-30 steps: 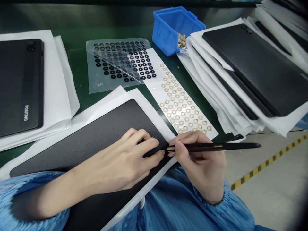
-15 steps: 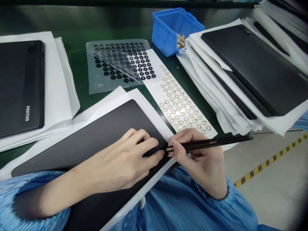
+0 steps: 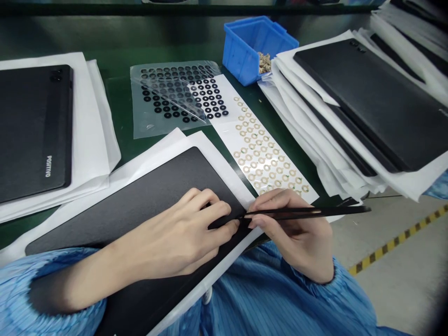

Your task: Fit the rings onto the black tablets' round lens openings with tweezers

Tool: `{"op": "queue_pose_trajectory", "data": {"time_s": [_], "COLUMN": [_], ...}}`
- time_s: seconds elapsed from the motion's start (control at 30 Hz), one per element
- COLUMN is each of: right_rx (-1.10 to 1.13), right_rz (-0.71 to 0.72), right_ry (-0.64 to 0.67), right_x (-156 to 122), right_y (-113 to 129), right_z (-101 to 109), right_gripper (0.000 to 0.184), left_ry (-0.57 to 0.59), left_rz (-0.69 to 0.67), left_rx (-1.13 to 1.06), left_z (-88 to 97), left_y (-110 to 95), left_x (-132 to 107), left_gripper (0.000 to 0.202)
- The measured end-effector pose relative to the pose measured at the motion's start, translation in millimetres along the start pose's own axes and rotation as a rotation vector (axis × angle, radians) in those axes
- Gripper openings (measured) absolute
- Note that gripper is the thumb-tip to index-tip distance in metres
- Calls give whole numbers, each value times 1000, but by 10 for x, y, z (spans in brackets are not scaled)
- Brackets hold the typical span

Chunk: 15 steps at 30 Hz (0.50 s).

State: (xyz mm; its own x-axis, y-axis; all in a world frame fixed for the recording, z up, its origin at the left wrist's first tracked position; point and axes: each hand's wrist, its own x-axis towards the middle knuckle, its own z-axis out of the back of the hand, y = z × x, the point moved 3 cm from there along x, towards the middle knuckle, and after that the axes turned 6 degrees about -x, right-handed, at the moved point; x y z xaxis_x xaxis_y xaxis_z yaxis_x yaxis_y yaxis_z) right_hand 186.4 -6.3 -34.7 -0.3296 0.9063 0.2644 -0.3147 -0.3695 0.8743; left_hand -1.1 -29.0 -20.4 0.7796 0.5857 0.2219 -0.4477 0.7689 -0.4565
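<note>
Head view: right hand (image 3: pixel 297 240) holds tweezers (image 3: pixel 308 212) at panel (image 3: pixel 140 196) corner, beside left hand (image 3: pixel 182 235).

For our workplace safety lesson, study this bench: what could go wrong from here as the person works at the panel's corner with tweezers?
1. The tip of the tweezers sits at the corner of the black panel, right beside the left hand and its fingers; a slip might scratch the panel or prick a finger.
2. The right hand lies close to the sheet of gold rings near the edge of the table; it may nudge the sheet off.
</note>
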Motion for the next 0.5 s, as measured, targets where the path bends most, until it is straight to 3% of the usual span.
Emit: {"op": "queue_pose_trajectory", "data": {"time_s": [0.33, 0.5], "right_rx": [23, 113], "right_rz": [27, 53], "right_ry": [-6, -69], "right_x": [-11, 93], "right_y": [1, 81], "right_z": [-24, 109], "right_gripper": [9, 7], "left_ry": [-50, -145], "left_rz": [-13, 14], "left_rx": [-17, -23], "left_z": [12, 4], "left_y": [6, 37], "left_x": [7, 18], "left_gripper": [23, 19]}}
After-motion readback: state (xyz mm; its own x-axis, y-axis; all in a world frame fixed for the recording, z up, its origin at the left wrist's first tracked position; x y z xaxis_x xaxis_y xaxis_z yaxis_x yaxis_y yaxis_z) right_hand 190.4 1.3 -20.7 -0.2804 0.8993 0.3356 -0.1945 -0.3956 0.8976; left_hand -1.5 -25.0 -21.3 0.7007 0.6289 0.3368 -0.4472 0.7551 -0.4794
